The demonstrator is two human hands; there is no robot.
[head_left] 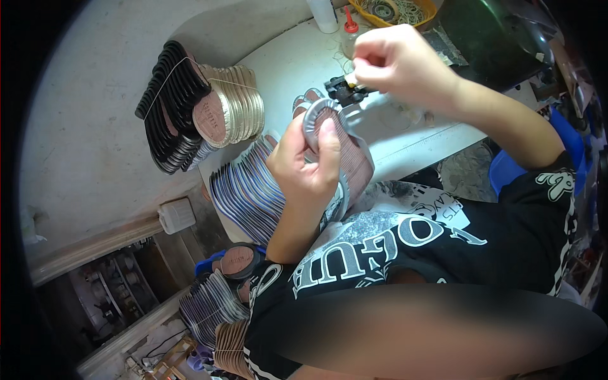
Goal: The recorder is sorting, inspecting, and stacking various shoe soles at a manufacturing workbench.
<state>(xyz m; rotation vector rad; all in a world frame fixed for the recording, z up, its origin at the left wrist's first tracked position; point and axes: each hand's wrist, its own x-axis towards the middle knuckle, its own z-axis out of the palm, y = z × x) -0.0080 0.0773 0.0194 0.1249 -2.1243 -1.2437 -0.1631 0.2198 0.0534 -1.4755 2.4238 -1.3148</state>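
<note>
My left hand [305, 163] is closed round a shoe sole [356, 161] with a ribbed pinkish-brown face and a silvery-grey rim. The thumb presses on the face near the sole's rounded upper end. That end is close to a small black device [347, 92] over the white table; whether they touch, I cannot tell. Just right of and above the device, my right hand [405, 66] is closed in a pinch. A small pale yellowish bit shows at its fingertips, but what it is stays unclear. A long row of silvery-blue-edged soles [250, 187] stands on the table beside my left forearm.
Tied bundles of black soles [174, 107] and gold-edged soles [244, 104] stand at the table's far left. At the back are a red-capped bottle [349, 39], a white bottle [324, 16] and a yellow basket [421, 7]. A blue bin [503, 171] is at right.
</note>
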